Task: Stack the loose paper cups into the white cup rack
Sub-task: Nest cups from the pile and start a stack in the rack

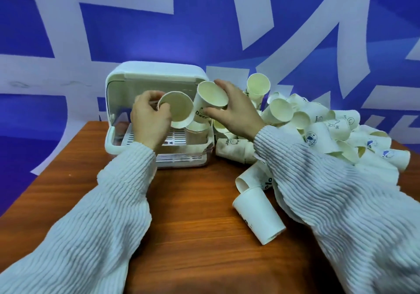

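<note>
The white cup rack (pixel 159 72) stands open at the back of the wooden table, its slatted tray (pixel 179 157) pulled toward me. My left hand (pixel 148 117) grips a paper cup (pixel 177 109) in front of the rack's opening, mouth facing me. My right hand (pixel 236 109) holds a second paper cup (pixel 211 99) just to the right of the first one; the two cups touch. Another cup (pixel 196 132) stands inside the rack below them. A big heap of loose paper cups (pixel 318 130) lies to the right of the rack.
Two cups lie on their sides on the wooden table (pixel 181 202) near my right forearm, one (pixel 259 214) closest to me and one (pixel 247 180) behind it. A blue and white wall backs the table. The table's left edge runs diagonally at the left.
</note>
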`<act>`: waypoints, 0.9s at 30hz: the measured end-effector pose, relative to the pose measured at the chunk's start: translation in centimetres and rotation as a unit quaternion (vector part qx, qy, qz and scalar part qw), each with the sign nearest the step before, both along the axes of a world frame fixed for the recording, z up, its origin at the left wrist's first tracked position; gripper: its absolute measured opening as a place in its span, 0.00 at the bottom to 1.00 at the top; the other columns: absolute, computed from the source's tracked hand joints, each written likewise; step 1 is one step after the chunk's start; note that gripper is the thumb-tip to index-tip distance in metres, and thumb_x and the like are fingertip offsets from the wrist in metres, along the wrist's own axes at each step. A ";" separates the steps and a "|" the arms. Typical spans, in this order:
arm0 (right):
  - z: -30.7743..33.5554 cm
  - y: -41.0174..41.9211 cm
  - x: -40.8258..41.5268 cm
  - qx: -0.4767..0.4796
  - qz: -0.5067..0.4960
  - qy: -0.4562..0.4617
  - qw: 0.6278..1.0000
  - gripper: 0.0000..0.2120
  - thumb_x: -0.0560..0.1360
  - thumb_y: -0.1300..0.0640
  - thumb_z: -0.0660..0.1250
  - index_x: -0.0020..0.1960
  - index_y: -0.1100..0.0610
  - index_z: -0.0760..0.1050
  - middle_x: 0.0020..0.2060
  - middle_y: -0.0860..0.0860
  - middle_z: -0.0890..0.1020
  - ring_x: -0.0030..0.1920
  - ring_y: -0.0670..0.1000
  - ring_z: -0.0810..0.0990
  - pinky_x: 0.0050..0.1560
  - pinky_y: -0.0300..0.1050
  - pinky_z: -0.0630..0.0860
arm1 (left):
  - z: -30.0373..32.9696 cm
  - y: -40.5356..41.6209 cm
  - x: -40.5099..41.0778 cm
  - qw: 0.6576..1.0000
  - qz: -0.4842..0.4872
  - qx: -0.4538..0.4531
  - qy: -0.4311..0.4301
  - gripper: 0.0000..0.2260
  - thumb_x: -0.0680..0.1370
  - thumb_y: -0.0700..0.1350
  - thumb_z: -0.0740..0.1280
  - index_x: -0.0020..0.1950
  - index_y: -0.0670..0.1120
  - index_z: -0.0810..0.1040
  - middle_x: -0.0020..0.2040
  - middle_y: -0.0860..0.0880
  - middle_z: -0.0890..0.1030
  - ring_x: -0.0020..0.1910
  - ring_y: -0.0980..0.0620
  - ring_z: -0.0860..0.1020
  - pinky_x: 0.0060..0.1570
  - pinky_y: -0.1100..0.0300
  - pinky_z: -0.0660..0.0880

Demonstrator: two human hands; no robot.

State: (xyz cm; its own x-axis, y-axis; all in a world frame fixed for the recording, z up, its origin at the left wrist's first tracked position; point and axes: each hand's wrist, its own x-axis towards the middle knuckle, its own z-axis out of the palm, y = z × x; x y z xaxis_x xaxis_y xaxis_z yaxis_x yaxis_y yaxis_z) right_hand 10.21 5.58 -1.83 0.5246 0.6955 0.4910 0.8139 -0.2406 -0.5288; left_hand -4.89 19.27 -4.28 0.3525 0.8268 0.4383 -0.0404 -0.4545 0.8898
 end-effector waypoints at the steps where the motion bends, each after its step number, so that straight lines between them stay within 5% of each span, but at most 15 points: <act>1: -0.1 0.9 -0.1 -0.018 -0.002 -0.007 1.000 0.41 0.72 0.42 0.76 0.79 0.53 0.64 0.72 0.51 0.74 0.70 0.52 0.73 0.70 0.54 0.71 | 0.1 0.3 -0.2 1.000 0.012 -0.006 -0.015 0.11 0.77 0.39 0.65 0.57 0.49 0.80 0.56 0.49 0.82 0.54 0.52 0.79 0.56 0.60 0.77; 5: -0.5 2.7 -0.4 -0.067 -0.018 -0.048 0.996 0.40 0.74 0.43 0.74 0.79 0.53 0.61 0.74 0.52 0.72 0.72 0.54 0.72 0.70 0.52 0.71 | 0.6 1.0 -0.7 0.997 0.059 -0.010 -0.039 0.08 0.79 0.39 0.62 0.55 0.49 0.74 0.45 0.60 0.76 0.48 0.56 0.75 0.46 0.67 0.69; 8: -0.5 2.6 0.0 -0.080 -0.008 -0.056 0.995 0.37 0.74 0.43 0.72 0.78 0.52 0.63 0.74 0.52 0.73 0.70 0.54 0.73 0.67 0.51 0.72 | 0.3 1.6 -0.6 0.997 0.069 0.005 -0.024 0.06 0.80 0.40 0.61 0.54 0.47 0.75 0.44 0.58 0.76 0.46 0.55 0.75 0.43 0.66 0.68; 15: -2.3 3.5 0.8 -0.284 0.035 -0.084 0.955 0.38 0.75 0.34 0.66 0.78 0.53 0.64 0.70 0.55 0.75 0.69 0.57 0.75 0.67 0.57 0.73 | -0.5 3.9 0.0 0.995 0.068 0.039 0.058 0.12 0.84 0.44 0.59 0.60 0.44 0.81 0.59 0.47 0.80 0.57 0.49 0.76 0.53 0.64 0.65; 20: -2.9 3.7 1.1 -0.279 0.069 -0.082 0.954 0.34 0.75 0.36 0.70 0.75 0.51 0.67 0.63 0.54 0.78 0.62 0.55 0.77 0.61 0.51 0.74 | 0.5 3.4 1.3 0.983 0.011 0.151 0.102 0.09 0.83 0.42 0.63 0.62 0.46 0.78 0.56 0.48 0.82 0.56 0.47 0.79 0.58 0.54 0.73; 27: -3.1 3.4 1.7 -0.237 0.080 0.028 0.968 0.33 0.73 0.45 0.77 0.72 0.53 0.70 0.62 0.49 0.81 0.60 0.50 0.80 0.62 0.49 0.77 | 2.2 2.6 3.4 0.982 0.003 0.161 0.099 0.03 0.80 0.44 0.67 0.52 0.49 0.81 0.47 0.55 0.81 0.48 0.53 0.78 0.50 0.60 0.71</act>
